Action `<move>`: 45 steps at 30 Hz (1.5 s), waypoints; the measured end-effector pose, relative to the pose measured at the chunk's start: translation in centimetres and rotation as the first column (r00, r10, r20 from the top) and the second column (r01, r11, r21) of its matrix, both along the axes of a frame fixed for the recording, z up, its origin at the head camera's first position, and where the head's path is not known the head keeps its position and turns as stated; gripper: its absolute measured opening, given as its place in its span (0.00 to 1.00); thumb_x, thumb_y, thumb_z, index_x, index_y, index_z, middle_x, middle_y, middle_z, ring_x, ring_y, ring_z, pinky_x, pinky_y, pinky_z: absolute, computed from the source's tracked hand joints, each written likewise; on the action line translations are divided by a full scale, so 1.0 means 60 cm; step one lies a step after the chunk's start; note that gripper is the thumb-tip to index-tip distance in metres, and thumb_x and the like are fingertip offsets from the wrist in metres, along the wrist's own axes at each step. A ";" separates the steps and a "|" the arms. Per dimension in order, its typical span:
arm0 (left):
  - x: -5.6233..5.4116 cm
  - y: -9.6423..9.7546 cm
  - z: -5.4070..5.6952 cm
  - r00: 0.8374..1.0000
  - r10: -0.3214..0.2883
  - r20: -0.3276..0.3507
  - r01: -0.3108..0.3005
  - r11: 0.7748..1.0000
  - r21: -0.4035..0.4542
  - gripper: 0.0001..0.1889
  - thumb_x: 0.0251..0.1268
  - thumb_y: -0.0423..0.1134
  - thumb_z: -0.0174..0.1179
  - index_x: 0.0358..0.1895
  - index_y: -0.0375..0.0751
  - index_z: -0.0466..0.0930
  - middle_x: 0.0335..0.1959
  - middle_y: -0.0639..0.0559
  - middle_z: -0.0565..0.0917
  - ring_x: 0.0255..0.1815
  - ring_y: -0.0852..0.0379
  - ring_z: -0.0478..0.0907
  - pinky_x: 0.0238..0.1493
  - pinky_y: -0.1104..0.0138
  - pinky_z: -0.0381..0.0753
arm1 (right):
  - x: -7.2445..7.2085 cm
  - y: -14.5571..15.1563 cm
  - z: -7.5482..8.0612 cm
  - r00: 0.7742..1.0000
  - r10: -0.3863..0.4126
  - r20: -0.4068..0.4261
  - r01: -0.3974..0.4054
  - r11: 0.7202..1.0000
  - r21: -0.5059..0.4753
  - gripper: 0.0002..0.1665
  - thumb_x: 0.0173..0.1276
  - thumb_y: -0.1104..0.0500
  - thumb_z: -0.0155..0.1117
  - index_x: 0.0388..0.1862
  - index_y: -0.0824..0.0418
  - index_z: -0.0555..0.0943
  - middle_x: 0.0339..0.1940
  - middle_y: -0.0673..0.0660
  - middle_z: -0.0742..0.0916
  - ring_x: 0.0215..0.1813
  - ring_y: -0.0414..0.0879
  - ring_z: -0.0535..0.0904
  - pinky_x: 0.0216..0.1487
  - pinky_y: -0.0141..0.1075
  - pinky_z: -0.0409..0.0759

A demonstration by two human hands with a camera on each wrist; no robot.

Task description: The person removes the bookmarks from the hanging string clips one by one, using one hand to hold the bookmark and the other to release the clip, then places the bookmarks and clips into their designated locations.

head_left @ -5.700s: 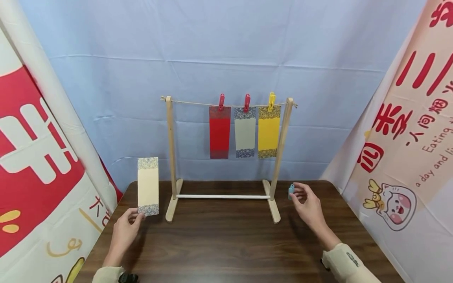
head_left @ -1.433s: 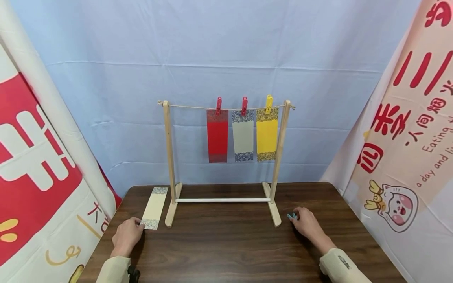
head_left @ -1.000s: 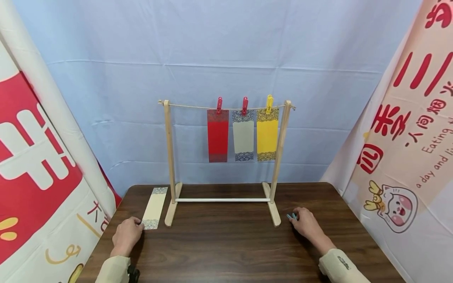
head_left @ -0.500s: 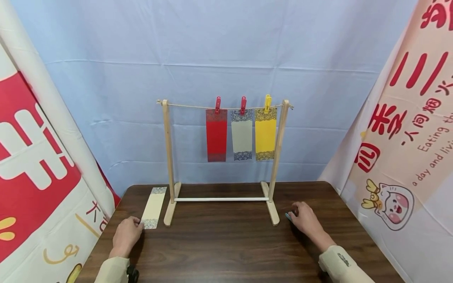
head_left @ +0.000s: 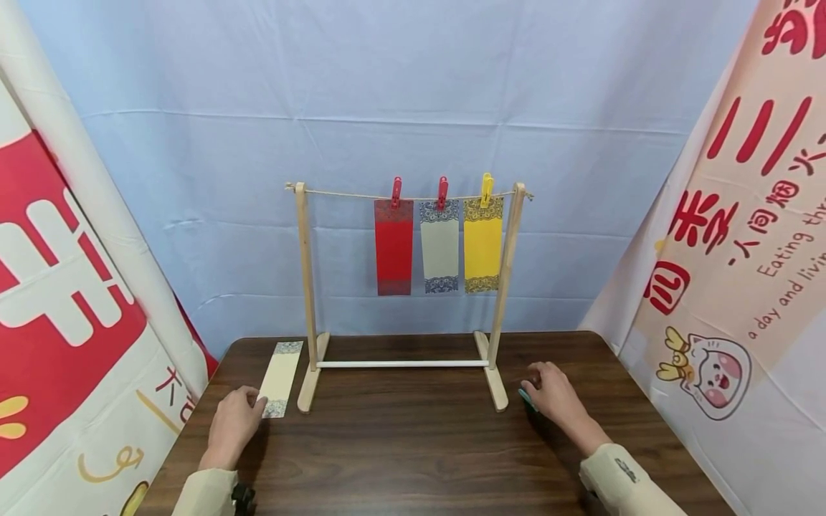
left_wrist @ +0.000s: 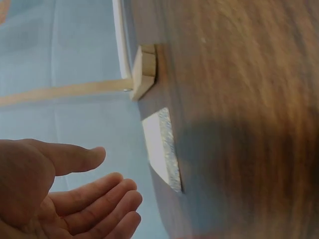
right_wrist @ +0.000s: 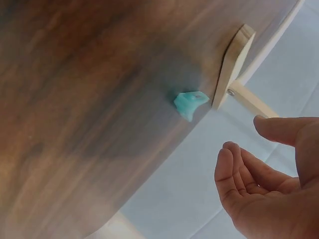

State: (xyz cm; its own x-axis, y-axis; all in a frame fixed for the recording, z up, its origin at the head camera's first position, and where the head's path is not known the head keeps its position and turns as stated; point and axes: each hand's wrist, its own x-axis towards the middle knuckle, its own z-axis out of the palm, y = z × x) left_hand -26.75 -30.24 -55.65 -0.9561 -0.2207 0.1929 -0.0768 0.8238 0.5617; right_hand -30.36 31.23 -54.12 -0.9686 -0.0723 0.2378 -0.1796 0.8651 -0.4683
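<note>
A cream card with blue lace-patterned ends (head_left: 279,376) lies flat on the table left of the wooden rack. My left hand (head_left: 234,423) is over its near end, and in the left wrist view the thumb and fingers are parted with nothing between them. Right of the rack, a teal clothespin (right_wrist: 189,103) rests on the wood. Close above it my right hand (head_left: 560,394) holds nothing, its thumb and fingers apart in the right wrist view. In the head view the hand partly covers the clothespin.
The wooden rack (head_left: 303,272) stands at the table's back, its cord carrying a red card (head_left: 393,251), a grey card (head_left: 440,247) and a yellow card (head_left: 482,247) under clothespins. Behind hangs a blue cloth (head_left: 226,143); printed banners flank the dark table (head_left: 400,459).
The left hand has laid down the cream card it held upright and let go. The right hand has set the teal clothespin on the table, released it and lifted slightly away.
</note>
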 end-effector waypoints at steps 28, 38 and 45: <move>-0.006 0.062 0.053 0.989 -0.103 -0.105 0.118 0.982 0.149 0.16 0.79 0.37 0.64 0.59 0.27 0.84 0.51 0.33 0.89 0.54 0.35 0.86 0.58 0.42 0.83 | -0.005 -0.048 0.070 0.989 0.068 -0.128 -0.069 0.998 -0.003 0.21 0.73 0.64 0.73 0.59 0.76 0.83 0.37 0.58 0.83 0.38 0.50 0.81 0.40 0.46 0.82; -0.011 0.077 0.063 0.974 -0.107 -0.198 0.148 0.968 0.203 0.15 0.79 0.36 0.65 0.60 0.30 0.85 0.54 0.33 0.89 0.55 0.35 0.87 0.62 0.43 0.83 | -0.011 -0.065 0.096 0.979 0.093 -0.183 -0.095 0.996 0.000 0.20 0.74 0.64 0.72 0.59 0.74 0.84 0.37 0.59 0.84 0.37 0.49 0.80 0.38 0.44 0.81; -0.020 0.093 0.070 0.969 -0.112 -0.218 0.166 0.954 0.250 0.18 0.80 0.38 0.64 0.66 0.35 0.83 0.59 0.35 0.88 0.61 0.35 0.85 0.65 0.44 0.81 | -0.011 -0.078 0.120 0.968 0.126 -0.217 -0.126 0.992 0.013 0.19 0.74 0.64 0.72 0.59 0.74 0.84 0.36 0.58 0.85 0.37 0.50 0.81 0.38 0.45 0.82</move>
